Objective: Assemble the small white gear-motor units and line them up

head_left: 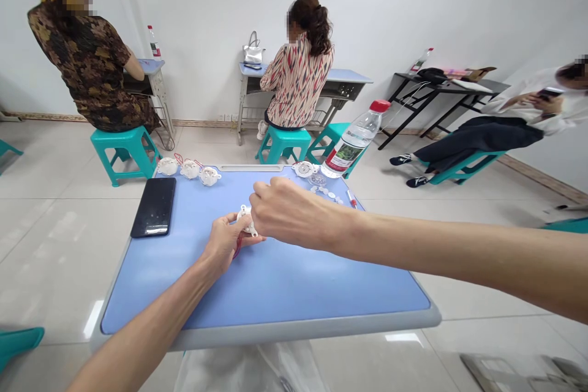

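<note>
Currently in the left hand (223, 240): white round part (243, 213), pinched between thumb and fingers, tilted, over the middle of the worktop.
Right hand (294, 214): curled close against the part's right side; fingertips hidden, so I cannot tell whether they grip anything.
White round part, handling: looks like thin moulded plastic; probably light, stiff, a little slick. Small eyelets might snap under force.
Where to hold: by the outer rim, I judge, leaving the face free.
Red wire (237, 249): hangs below the left fingers; soft, presumably weak at its joints, so better not tugged.
Worktop (298, 294): smooth blue panel, grey edge; small things could slide on it.
Far left: three similar white parts (190, 168) in a row; black phone (154, 207) lying nearer.
Far right: another white part (304, 169), red-capped bottle (351, 141), small pale discs (331, 195), marker (351, 198).
Room: pale tiled floor (50, 233), white wall (197, 6); three people seated on turquoise stools (126, 150), the rightmost holding a device (550, 94).
</note>
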A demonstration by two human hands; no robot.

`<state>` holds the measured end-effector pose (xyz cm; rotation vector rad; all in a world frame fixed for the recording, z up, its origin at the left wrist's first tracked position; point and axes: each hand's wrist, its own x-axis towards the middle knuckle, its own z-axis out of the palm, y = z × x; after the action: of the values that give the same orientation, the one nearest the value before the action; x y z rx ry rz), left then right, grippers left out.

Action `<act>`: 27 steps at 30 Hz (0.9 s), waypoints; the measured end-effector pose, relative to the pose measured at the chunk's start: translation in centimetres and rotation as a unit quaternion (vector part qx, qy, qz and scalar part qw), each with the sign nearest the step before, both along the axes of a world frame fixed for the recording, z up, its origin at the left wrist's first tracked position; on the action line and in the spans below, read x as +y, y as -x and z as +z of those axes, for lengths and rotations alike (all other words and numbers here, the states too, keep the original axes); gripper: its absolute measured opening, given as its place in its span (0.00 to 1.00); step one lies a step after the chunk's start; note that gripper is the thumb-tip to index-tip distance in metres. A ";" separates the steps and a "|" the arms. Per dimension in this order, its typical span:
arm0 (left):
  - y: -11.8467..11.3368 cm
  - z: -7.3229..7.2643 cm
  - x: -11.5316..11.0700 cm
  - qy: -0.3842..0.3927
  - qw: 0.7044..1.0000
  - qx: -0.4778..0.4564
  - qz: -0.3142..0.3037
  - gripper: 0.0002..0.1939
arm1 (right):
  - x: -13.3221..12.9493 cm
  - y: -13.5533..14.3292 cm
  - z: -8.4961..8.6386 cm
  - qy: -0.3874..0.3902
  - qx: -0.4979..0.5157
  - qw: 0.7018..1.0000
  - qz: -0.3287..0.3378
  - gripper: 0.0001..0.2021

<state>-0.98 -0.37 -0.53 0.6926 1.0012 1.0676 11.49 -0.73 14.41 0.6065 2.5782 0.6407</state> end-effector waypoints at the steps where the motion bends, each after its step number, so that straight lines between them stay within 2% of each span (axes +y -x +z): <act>1: 0.0 0.0 0.0 0.004 1.000 0.001 0.003 0.08 | 0.0 -0.2 0.1 -0.009 0.014 1.000 -0.010 0.11; 4: 0.0 -0.2 0.1 0.018 1.000 0.002 0.009 0.10 | 0.5 -1.6 0.0 -0.058 0.110 0.992 -0.020 0.10; 7: 0.1 -0.4 0.0 0.017 1.000 -0.008 0.012 0.11 | 1.5 -3.8 -1.5 -0.113 0.230 0.966 -0.037 0.10; 10: 0.2 -0.6 0.0 0.013 1.000 -0.019 0.020 0.10 | 2.3 -6.0 -5.1 -0.146 0.327 0.927 -0.117 0.12; 15: 0.2 -0.3 0.1 0.032 0.999 -0.007 0.022 0.09 | 2.6 -7.6 -12.8 -0.085 0.430 0.844 -0.310 0.11; 18: 0.2 -0.2 0.2 0.038 0.999 -0.004 0.018 0.09 | 2.1 -7.5 -15.7 -0.044 0.453 0.814 -0.361 0.09; 20: 0.2 -0.2 0.2 0.039 0.999 -0.007 0.017 0.10 | 1.9 -7.3 -16.7 -0.028 0.465 0.803 -0.371 0.09; 23: 0.3 -0.1 0.2 0.042 0.999 -0.009 0.020 0.09 | 1.6 -7.0 -17.2 -0.001 0.487 0.790 -0.372 0.09; 27: 0.3 0.1 0.1 0.039 0.999 -0.011 0.021 0.08 | 1.4 -6.8 -17.4 0.000 0.481 0.800 -0.357 0.09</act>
<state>-1.29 -0.27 -0.46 0.5970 1.0379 1.0643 18.27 0.72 -2.97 2.2242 2.7537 0.0211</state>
